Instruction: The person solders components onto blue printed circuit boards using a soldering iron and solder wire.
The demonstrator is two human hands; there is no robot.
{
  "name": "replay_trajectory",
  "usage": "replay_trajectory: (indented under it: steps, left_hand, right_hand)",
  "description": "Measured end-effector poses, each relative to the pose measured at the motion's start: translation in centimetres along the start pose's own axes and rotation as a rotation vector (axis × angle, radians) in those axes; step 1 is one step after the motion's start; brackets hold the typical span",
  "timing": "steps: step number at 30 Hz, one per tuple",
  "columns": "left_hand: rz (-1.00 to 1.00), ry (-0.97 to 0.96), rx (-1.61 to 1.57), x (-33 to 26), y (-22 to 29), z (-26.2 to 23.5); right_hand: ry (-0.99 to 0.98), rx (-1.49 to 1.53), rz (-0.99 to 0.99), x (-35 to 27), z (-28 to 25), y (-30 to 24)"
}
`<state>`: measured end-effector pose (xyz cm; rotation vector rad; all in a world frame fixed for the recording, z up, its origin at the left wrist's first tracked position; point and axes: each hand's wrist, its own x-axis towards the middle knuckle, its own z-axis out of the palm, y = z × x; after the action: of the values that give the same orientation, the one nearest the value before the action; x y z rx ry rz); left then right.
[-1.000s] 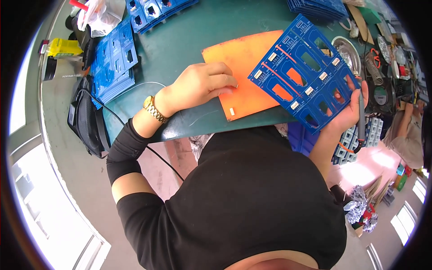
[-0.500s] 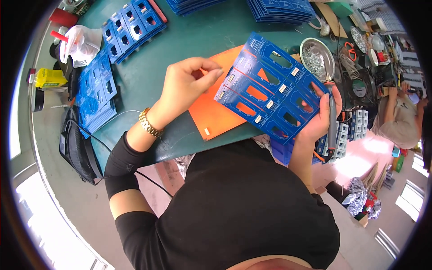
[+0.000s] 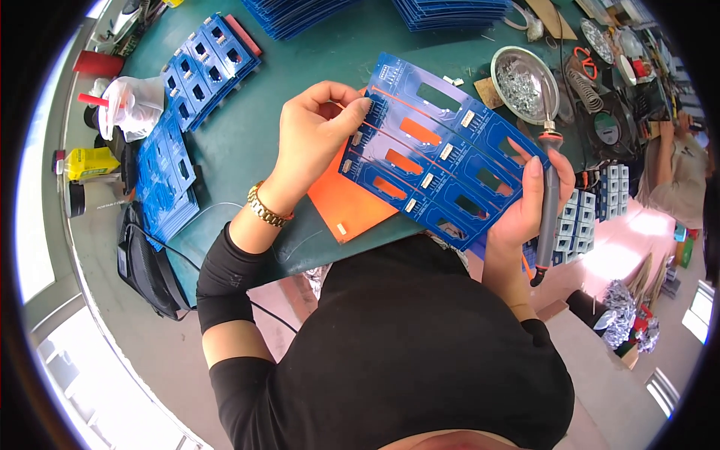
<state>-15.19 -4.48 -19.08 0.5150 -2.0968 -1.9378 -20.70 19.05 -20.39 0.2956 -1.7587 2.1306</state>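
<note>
The left hand (image 3: 315, 135) pinches the upper left edge of a blue circuit panel (image 3: 435, 154), fingertips closed on a small white connector there. The right hand (image 3: 525, 206) is closed around the panel's lower right edge and, in the same grip, a grey-handled soldering iron (image 3: 549, 202) (its tip points up, just beside the board). The panel hangs tilted between both hands, above an orange mat (image 3: 349, 202) on the green table (image 3: 247, 142). A metal dish of small parts (image 3: 525, 79) sits just beyond the right hand. With iron and board sharing one grip, the tip could, I judge, brush the panel or a finger if the right hand shifts. The loose connectors could also drop out if the panel tips further.
</note>
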Motion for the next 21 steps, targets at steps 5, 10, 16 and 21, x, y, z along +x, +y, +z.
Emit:
replay_trajectory:
  steps: [5, 10, 16, 21]
  left_hand:
    - [-0.002, 0.02, 0.011, -0.01, 0.07, 0.0]
    - [-0.005, 0.059, 0.018, -0.07, 0.11, 0.34]
    - [0.023, 0.085, -0.038, -0.08, -0.4, 0.76]
    - [0.032, 0.084, 0.007, -0.11, -0.19, 0.76]
  right_hand:
    - [-0.026, 0.167, 0.1, -0.27, -0.26, -0.66]
    - [-0.069, 0.143, 0.083, -0.21, -0.32, -0.82]
    - [-0.09, 0.197, 0.056, -0.23, -0.13, -0.9]
    - [-0.128, 0.184, 0.072, -0.3, -0.65, -0.78]
